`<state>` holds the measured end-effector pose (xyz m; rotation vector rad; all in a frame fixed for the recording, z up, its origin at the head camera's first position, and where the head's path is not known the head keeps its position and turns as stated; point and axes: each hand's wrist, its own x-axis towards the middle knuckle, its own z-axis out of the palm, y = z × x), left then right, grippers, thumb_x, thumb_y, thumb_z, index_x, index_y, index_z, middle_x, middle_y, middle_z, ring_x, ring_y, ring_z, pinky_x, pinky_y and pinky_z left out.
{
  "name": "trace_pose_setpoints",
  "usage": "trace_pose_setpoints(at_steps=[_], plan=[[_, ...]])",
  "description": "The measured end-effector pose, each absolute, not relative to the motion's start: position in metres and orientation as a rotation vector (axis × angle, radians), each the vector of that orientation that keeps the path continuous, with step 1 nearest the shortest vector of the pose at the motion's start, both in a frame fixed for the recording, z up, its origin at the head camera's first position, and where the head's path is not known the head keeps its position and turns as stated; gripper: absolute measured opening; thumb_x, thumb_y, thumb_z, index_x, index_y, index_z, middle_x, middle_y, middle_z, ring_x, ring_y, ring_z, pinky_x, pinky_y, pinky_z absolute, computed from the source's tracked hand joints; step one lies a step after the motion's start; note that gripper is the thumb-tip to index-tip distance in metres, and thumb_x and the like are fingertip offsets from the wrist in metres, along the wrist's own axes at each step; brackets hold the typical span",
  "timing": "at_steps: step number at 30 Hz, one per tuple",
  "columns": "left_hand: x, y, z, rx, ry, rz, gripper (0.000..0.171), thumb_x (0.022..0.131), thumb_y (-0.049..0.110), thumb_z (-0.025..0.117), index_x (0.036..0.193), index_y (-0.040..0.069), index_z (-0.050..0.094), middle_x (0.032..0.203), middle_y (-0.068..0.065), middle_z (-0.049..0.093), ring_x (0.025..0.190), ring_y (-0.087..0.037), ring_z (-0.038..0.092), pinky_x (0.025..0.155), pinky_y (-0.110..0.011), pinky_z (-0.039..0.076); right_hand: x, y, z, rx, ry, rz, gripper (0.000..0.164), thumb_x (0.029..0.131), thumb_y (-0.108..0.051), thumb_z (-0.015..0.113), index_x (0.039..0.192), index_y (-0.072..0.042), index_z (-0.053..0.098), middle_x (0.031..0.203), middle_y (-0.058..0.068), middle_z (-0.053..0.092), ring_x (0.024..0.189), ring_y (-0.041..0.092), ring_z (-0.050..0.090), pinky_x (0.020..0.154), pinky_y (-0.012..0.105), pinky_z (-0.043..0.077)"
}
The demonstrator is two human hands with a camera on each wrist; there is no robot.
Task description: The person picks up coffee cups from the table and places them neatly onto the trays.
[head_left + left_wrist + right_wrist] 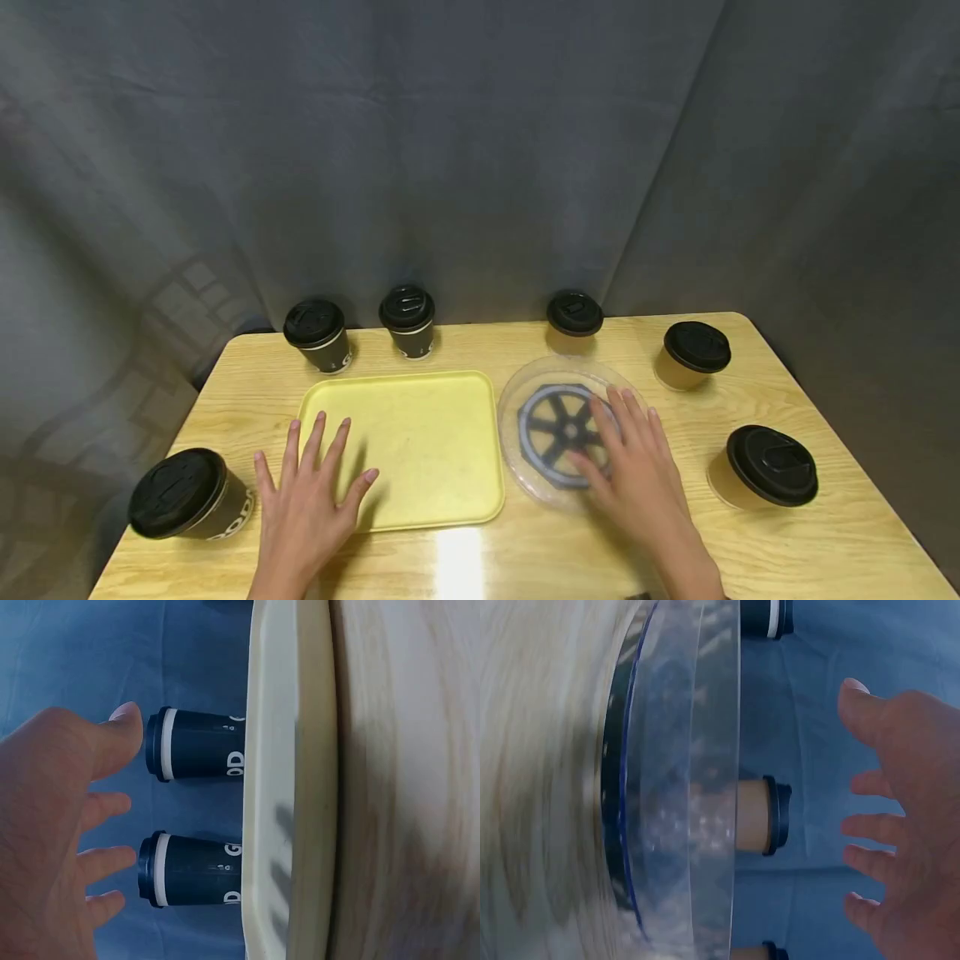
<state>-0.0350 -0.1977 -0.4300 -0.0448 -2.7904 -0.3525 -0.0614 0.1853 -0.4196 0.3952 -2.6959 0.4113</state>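
My left hand (303, 504) is held with fingers spread above the left edge of a yellow tray (435, 450), gripping nothing. A black paper cup with a black lid (180, 492) stands to its left. My right hand (641, 479) hovers, fingers extended, over the right side of a clear round plastic dish (512, 475). Through the dish shows a dark spoked wheel shape (558, 429) with a light ring. In the right wrist view, a gap separates the right hand (915, 817) from the dish's rim. The left wrist view has the left hand (52, 825) raised above the tray.
Two black lidded cups (322, 342) (411, 325) stand behind the tray. Three brown cups with black lids stand at the right: one behind the dish (573, 325), one farther right (686, 358), one nearest (757, 475). A grey curtain (480, 167) hangs behind the wooden table (810, 550).
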Motion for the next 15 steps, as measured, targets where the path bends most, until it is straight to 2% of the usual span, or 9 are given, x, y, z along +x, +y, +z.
trace_pose_setpoints(at_steps=[8,15], plan=[[-0.033,-0.201,-0.427,-0.035,-2.800,-0.355,0.069,0.091,0.055,0.057,0.147,0.019,0.042,0.156,-0.017,0.033,0.150,-0.041,0.015,0.115,-0.071,-0.007,-0.060,0.168,-0.418,0.413,-2.739,0.419,0.073,0.086,-0.047,0.068,0.145,-0.010,0.045,0.156,0.018,0.034,0.145,0.039,0.029,0.125,0.045,0.004],[-0.032,-0.204,-0.425,-0.024,-2.751,-0.349,0.067,0.090,0.054,0.059,0.145,0.018,0.046,0.155,-0.017,0.036,0.150,-0.038,0.018,0.116,-0.069,-0.002,-0.061,0.153,-0.416,0.504,-2.726,0.409,0.076,0.086,-0.049,0.067,0.148,-0.012,0.042,0.154,0.015,0.037,0.145,0.035,0.030,0.120,0.056,0.017]])
